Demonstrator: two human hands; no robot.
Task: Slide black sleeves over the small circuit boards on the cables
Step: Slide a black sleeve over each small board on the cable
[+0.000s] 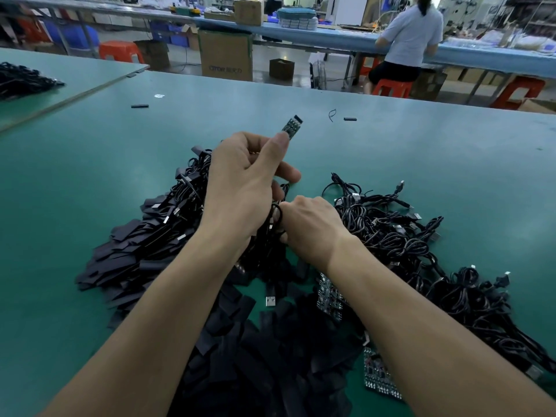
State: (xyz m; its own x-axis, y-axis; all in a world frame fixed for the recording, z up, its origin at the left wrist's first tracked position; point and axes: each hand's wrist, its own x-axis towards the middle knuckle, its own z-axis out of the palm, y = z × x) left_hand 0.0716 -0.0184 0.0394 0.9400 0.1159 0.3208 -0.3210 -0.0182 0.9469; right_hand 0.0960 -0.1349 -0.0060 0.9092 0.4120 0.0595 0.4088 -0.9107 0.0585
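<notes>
- Fingers (285, 173) and thumb of the left hand (243, 188) pinch one circuit board (292, 126), raised at 12 o'clock.
- Right hand (313, 230) curls round a cable loop (276, 214) (fingertips hidden).
- Black sleeves (255, 356) heap at 6 o'clock; two lie apart, one loose sleeve (140, 106) at 10, another sleeve (350, 118) at 1.

The scene is being viewed from a single head-worn camera, which is being pointed forward and down across the green table (90, 182). The left hand (240, 182) and right hand (313, 227) are being framed close, at mid-picture. The blue workbench (331, 37) is being caught far off along the top, its edge seemingly bowed by the wide lens.
</notes>
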